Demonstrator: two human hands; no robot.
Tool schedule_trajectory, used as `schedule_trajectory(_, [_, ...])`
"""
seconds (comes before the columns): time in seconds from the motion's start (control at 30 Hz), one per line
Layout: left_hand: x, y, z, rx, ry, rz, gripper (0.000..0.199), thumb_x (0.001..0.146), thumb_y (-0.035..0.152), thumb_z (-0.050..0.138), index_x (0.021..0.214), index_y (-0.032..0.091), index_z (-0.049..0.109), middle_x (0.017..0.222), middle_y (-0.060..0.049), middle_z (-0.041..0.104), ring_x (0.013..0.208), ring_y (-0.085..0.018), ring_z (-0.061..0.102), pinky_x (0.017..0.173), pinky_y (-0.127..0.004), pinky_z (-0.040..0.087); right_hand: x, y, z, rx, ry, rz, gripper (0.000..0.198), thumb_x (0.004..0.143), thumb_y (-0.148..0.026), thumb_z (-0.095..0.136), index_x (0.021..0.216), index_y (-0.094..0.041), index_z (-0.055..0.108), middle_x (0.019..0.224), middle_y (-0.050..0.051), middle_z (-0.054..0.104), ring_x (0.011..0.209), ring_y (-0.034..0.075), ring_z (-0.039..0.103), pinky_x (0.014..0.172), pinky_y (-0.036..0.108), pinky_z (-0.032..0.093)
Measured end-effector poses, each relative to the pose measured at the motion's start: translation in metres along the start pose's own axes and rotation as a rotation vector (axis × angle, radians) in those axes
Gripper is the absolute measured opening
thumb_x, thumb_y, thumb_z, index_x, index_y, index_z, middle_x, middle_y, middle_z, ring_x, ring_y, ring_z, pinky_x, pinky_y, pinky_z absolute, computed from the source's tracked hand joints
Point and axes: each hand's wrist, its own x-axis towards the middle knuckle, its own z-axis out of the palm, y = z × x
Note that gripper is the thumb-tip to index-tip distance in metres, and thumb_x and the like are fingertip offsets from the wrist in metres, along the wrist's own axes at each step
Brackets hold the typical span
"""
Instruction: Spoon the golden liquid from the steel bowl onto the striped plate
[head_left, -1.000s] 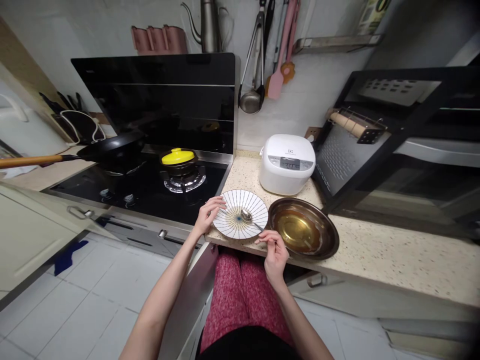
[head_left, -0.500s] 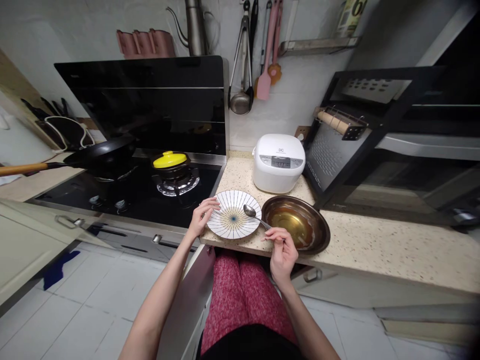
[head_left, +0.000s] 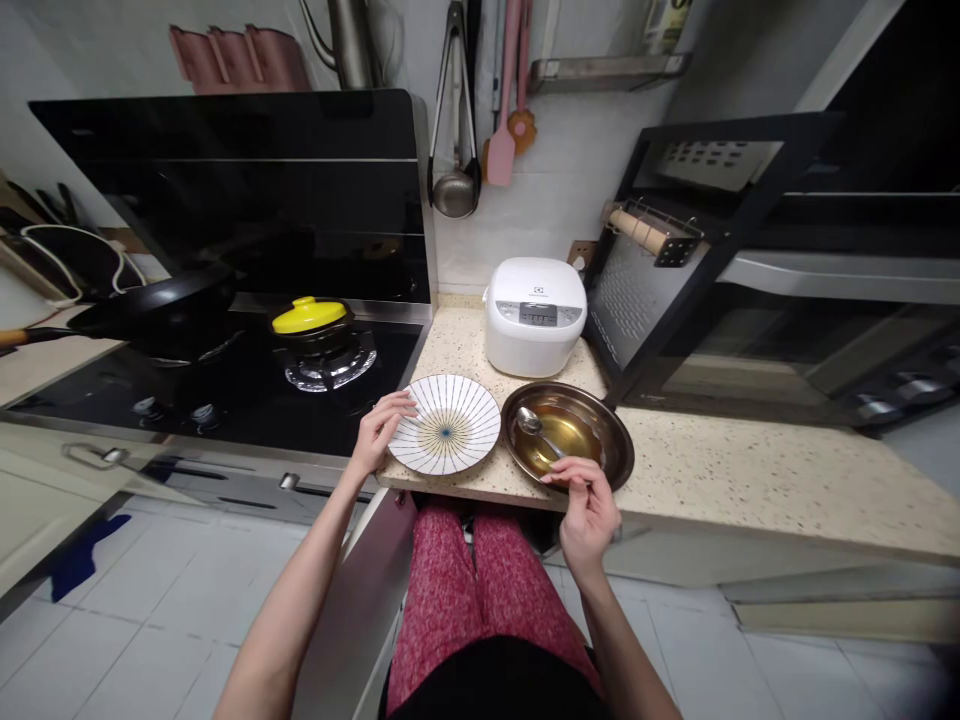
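In the head view, a white plate (head_left: 469, 445) with dark radiating lines and a dark rim lies at the front of the counter. The fingers of my left hand (head_left: 379, 432) reach over its left rim and hold it. My right hand (head_left: 589, 508) pinches the handle of a metal spoon (head_left: 529, 420). The bowl of that spoon is over a wide metal basin (head_left: 621, 440) just right of the plate. Yellowish liquid covers the basin's bottom. I cannot tell whether the spoon touches it.
A white rice cooker (head_left: 535, 318) stands behind the plate and basin. To the left, the black stove (head_left: 240, 385) bears a wok (head_left: 161, 305) and a yellow-lidded pot (head_left: 309, 318). A black rack (head_left: 637, 240) and an oven (head_left: 810, 330) occupy the right. Utensils hang on the wall.
My right hand has moved the spoon rightward from over the plate to over the basin. My left hand stays at the plate's left rim. The whole view has shifted somewhat.
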Motion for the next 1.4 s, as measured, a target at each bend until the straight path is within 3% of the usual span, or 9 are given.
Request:
schedule_trajectory(0.13, [0.000,0.000,0.000,0.007,0.003,0.003,0.039,0.104,0.042,0.051,0.098,0.019,0.082,0.112,-0.014,0.078,0.128,-0.034,0.063,0.112,-0.057,0.047,-0.001,0.000,-0.005,-0.080,-0.110,-0.065,0.028,0.105,-0.023,0.049,0.083,-0.023,0.066,0.085,0.005,0.071,0.082,0.020,0.068,0.078,0.037,0.055])
schedule_trajectory(0.43, [0.000,0.001,0.000,0.015,-0.004,-0.005,0.040,0.104,0.043,0.050,0.098,0.019,0.082,0.112,-0.014,0.078,0.128,-0.034,0.063,0.112,-0.057,0.046,0.002,-0.007,-0.010,-0.151,-0.392,-0.333,0.022,0.101,-0.011,0.047,0.091,-0.023,0.064,0.079,0.004,0.067,0.074,0.019,0.064,0.068,0.035,0.053])
schedule_trajectory(0.7, [0.001,0.001,-0.001,0.014,-0.004,-0.005,0.040,0.104,0.043,0.051,0.098,0.019,0.082,0.111,-0.013,0.078,0.127,-0.033,0.064,0.112,-0.057,0.046,0.008,-0.013,-0.016,-0.231,-0.583,-0.455,0.026,0.098,-0.007,0.046,0.090,-0.023,0.066,0.082,0.006,0.068,0.073,0.019,0.061,0.066,0.034,0.052])
schedule_trajectory(0.83, [0.001,0.001,-0.001,0.010,-0.001,-0.012,0.039,0.104,0.043,0.051,0.097,0.019,0.082,0.112,-0.014,0.078,0.128,-0.033,0.063,0.112,-0.057,0.047,0.007,-0.012,-0.014,-0.213,-0.501,-0.423,0.024,0.098,-0.008,0.048,0.092,-0.022,0.066,0.081,0.005,0.068,0.072,0.019,0.063,0.065,0.034,0.052])
schedule_trajectory(1.0, [0.001,0.002,0.000,0.009,0.004,-0.022,0.039,0.103,0.044,0.053,0.097,0.019,0.082,0.111,-0.013,0.078,0.128,-0.034,0.063,0.112,-0.057,0.047,0.000,-0.014,-0.001,-0.134,-0.099,-0.250,0.023,0.103,-0.018,0.047,0.089,-0.024,0.064,0.080,0.004,0.069,0.075,0.021,0.066,0.071,0.038,0.052])
schedule_trajectory(1.1, [0.001,0.003,0.000,0.009,0.001,-0.021,0.039,0.104,0.044,0.052,0.098,0.019,0.082,0.112,-0.013,0.078,0.128,-0.034,0.063,0.112,-0.058,0.047,-0.003,-0.017,0.014,-0.044,0.027,-0.167,0.026,0.105,-0.023,0.046,0.085,-0.024,0.062,0.076,0.003,0.067,0.074,0.021,0.064,0.074,0.038,0.051])
schedule_trajectory(1.23, [0.000,0.001,0.000,0.003,-0.001,-0.022,0.039,0.104,0.043,0.052,0.097,0.019,0.081,0.112,-0.014,0.078,0.128,-0.034,0.063,0.112,-0.057,0.047,-0.011,-0.014,0.037,0.034,-0.072,-0.085,0.027,0.107,-0.026,0.046,0.085,-0.024,0.061,0.079,0.003,0.068,0.077,0.020,0.065,0.081,0.039,0.052])
schedule_trajectory(1.4, [-0.001,-0.002,0.002,-0.004,0.016,-0.019,0.039,0.103,0.044,0.052,0.096,0.019,0.081,0.111,-0.014,0.078,0.128,-0.034,0.063,0.112,-0.058,0.047,-0.022,0.000,0.062,0.066,-0.207,-0.042,0.031,0.108,-0.028,0.044,0.083,-0.024,0.062,0.083,0.004,0.069,0.080,0.019,0.066,0.074,0.034,0.052])
